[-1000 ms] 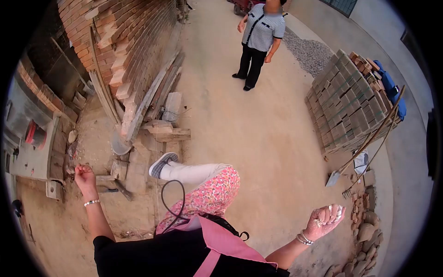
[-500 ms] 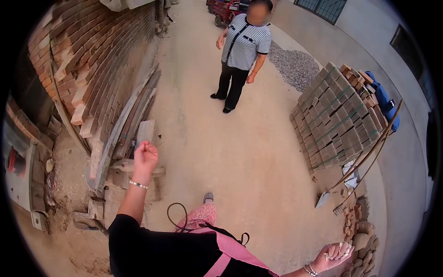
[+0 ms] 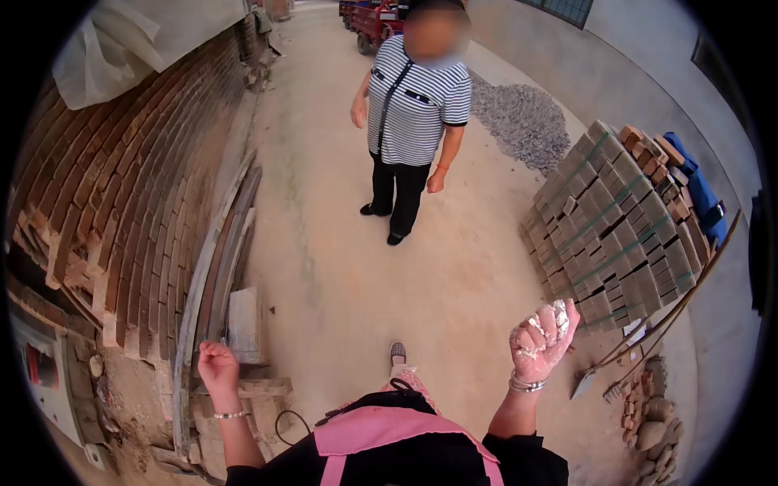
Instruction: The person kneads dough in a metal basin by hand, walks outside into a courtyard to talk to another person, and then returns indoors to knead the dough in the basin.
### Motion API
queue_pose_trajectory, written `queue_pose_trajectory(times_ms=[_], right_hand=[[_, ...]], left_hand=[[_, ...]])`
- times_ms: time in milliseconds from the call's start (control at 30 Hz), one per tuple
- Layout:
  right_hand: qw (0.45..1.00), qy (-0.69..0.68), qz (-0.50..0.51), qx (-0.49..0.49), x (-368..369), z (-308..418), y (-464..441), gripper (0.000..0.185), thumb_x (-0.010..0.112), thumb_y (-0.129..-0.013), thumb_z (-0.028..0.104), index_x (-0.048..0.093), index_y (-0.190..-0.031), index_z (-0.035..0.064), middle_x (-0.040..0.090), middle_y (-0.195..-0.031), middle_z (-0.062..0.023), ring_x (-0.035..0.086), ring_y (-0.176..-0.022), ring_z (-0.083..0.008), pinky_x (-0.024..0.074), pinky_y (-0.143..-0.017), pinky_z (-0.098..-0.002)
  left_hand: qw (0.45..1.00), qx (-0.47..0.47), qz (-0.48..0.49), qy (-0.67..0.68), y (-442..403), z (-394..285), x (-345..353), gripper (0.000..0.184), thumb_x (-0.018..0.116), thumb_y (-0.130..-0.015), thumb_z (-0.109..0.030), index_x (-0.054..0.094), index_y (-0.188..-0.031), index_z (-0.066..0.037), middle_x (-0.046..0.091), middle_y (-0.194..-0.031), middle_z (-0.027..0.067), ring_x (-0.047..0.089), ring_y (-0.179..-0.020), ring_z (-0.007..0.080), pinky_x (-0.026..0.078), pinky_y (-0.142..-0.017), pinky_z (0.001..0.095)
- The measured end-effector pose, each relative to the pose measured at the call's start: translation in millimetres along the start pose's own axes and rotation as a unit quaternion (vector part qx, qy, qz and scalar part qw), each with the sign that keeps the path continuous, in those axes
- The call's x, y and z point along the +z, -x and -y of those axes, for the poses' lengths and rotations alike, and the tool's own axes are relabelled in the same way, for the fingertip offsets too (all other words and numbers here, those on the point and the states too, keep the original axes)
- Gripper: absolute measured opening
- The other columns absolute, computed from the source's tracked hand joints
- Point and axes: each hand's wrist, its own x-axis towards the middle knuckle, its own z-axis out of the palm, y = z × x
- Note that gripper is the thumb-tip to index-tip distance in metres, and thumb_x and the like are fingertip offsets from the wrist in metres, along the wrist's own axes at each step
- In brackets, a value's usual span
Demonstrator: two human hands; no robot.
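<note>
In front of me a person (image 3: 417,113) in a striped top and black trousers stands on the pale ground (image 3: 316,300). Past them I see a red vehicle (image 3: 370,28), and a heap of grey gravel (image 3: 527,125) lies near the grey wall (image 3: 604,77). On my right is a strapped stack of blocks (image 3: 608,227), with reddish bricks (image 3: 648,155) and blue cloth (image 3: 697,190) at its top. A shovel (image 3: 583,384) and a rake (image 3: 613,393) slant up beside it, near rounded stones (image 3: 651,436). On my left, long planks (image 3: 217,259) lie along a brick wall (image 3: 154,202), with pale sheeting (image 3: 113,57) above.
</note>
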Motion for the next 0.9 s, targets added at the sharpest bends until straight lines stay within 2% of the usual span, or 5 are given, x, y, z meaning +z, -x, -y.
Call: queue_pose_trajectory(times_ms=[400,533,633,667,900], right_hand=[[0.939,-0.077,-0.014,0.334,-97,-107,-350,0.046,0.032,-0.092,0.039,0.044,-0.057,0.0113,0.033,-0.045,0.0018,0.027,-0.036,-0.0087,0.0233,-0.036,-0.0235],[0.924,-0.081,-0.057,0.369,-110,-153,-442,0.047,0.033,-0.092,0.039,0.041,-0.055,0.0116,0.033,-0.046,0.0019,0.028,-0.037,-0.0091,0.0249,-0.037,-0.0236],[0.928,-0.063,-0.019,0.367,-135,-192,-505,0.047,0.034,-0.092,0.039,0.041,-0.055,0.0106,0.034,-0.047,0.0016,0.028,-0.038,-0.009,0.025,-0.037,-0.0237],[0.931,-0.067,0.026,0.357,-144,-211,-523,0.047,0.035,-0.092,0.038,0.042,-0.055,0.0103,0.035,-0.047,0.0012,0.028,-0.039,-0.0089,0.0243,-0.037,-0.0237],[0.958,-0.065,0.008,0.28,-152,-283,-645,0.049,0.034,-0.092,0.038,0.042,-0.053,0.01,0.036,-0.047,0.0008,0.028,-0.037,-0.008,0.0248,-0.035,-0.0214]], left_hand=[[0.993,0.113,-0.027,0.028,-158,69,31,0.009,0.043,-0.083,0.002,0.051,-0.084,-0.002,0.053,-0.072,0.0044,0.049,-0.063,0.0133,0.043,-0.062,0.0251],[0.988,0.145,-0.035,0.043,-230,58,33,0.008,0.043,-0.084,0.001,0.051,-0.084,-0.001,0.053,-0.074,0.0047,0.05,-0.064,0.014,0.044,-0.063,0.0256],[0.985,0.155,-0.074,0.03,-312,37,31,0.007,0.045,-0.085,-0.001,0.051,-0.083,-0.001,0.052,-0.073,0.0042,0.049,-0.064,0.0138,0.044,-0.061,0.0253],[0.987,0.143,-0.063,0.026,-343,26,32,0.007,0.046,-0.085,-0.001,0.052,-0.082,-0.002,0.052,-0.073,0.0043,0.048,-0.064,0.0137,0.044,-0.061,0.0252],[0.998,0.006,-0.066,0.013,-588,35,106,0.008,0.045,-0.084,0.0,0.052,-0.08,-0.002,0.048,-0.069,0.0037,0.047,-0.063,0.0137,0.044,-0.061,0.0255]])
